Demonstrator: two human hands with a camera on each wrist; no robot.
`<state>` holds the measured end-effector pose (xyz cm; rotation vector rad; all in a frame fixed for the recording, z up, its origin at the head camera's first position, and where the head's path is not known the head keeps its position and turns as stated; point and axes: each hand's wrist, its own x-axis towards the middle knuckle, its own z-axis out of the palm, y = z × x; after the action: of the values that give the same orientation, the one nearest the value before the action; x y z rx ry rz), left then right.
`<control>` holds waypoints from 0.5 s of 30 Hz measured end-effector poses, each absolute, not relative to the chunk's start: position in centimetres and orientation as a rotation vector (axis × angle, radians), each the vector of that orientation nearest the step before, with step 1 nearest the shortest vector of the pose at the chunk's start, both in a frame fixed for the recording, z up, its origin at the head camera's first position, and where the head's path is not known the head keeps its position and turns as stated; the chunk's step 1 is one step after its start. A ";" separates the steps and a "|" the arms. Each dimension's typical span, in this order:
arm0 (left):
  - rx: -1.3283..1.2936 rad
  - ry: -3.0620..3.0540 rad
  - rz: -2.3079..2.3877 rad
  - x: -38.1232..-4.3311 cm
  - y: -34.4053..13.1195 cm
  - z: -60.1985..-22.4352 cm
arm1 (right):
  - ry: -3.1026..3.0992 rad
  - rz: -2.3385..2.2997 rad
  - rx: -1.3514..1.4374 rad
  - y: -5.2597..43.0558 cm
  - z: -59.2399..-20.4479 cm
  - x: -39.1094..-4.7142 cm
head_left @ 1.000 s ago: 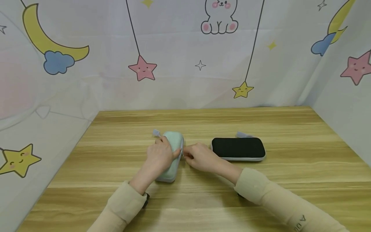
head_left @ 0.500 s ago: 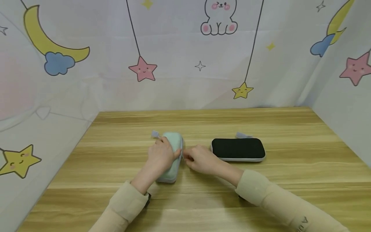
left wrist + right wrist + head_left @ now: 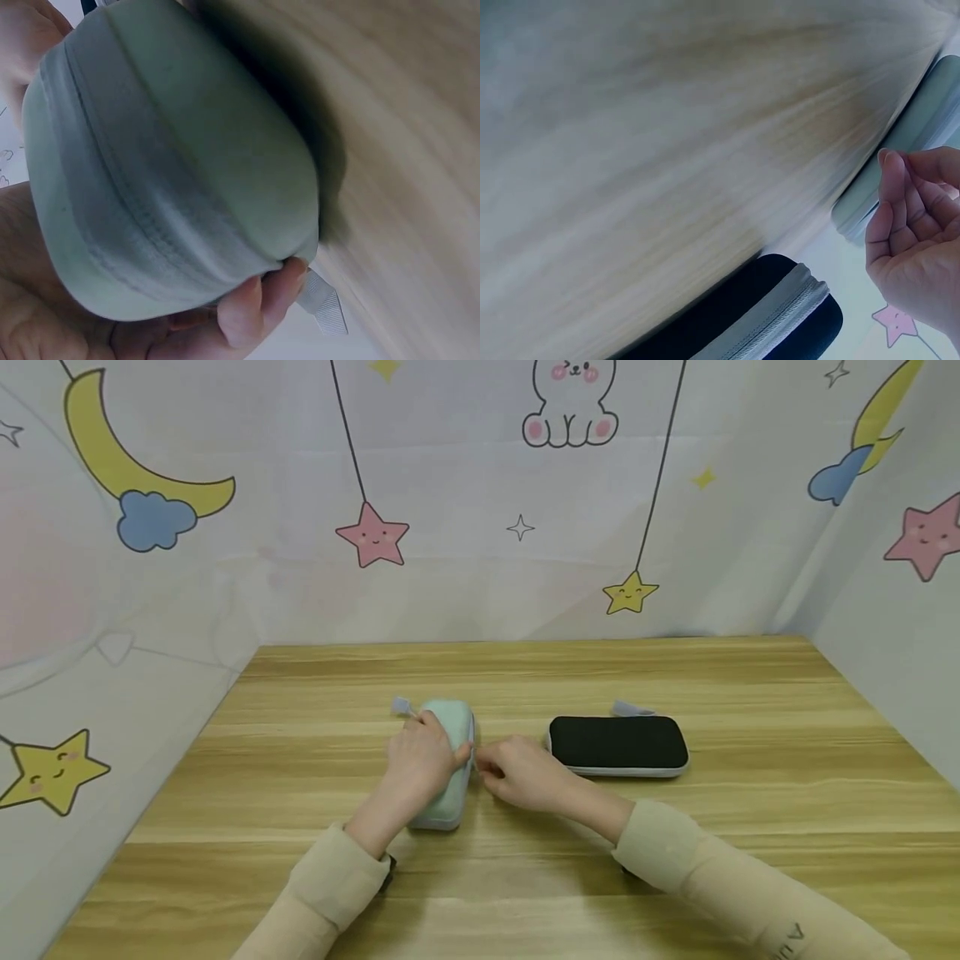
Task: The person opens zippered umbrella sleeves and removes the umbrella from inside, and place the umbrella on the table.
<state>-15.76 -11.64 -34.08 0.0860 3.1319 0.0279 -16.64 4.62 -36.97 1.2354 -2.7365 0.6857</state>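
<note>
Fingers and thumb of the left hand (image 3: 423,762) are wrapped over a mint case (image 3: 452,793), left of centre on the wooden table (image 3: 525,885). The right hand (image 3: 525,772) has its fingertips drawn together at the case's right side — whether they pinch anything cannot be told. Its contents are hidden. Farther right lies a black case (image 3: 618,743) — inside unseen, partly cut off in the right wrist view.

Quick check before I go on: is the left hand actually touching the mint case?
Touching. In the left wrist view, the left hand has its fingers curled against the mint case, with fingertips on its surface.
</note>
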 end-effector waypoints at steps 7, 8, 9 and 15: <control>0.070 3.138 0.059 -15.8 -11.6 -34.1 | -2.719 0.700 1.262 4.8 -37.0 -16.3; 0.069 3.137 0.062 -15.8 -11.5 -34.1 | -2.712 0.701 1.266 4.8 -37.0 -16.3; 0.068 3.134 0.062 -15.8 -11.5 -34.1 | -2.706 0.698 1.269 4.8 -37.0 -16.2; 0.051 3.118 0.069 -15.9 -11.4 -34.0 | -2.687 0.676 1.279 4.9 -37.1 -16.0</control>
<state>-15.85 -11.44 -34.03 0.0514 3.1176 0.0688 -16.00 4.89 -37.06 1.2791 -2.6872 0.6764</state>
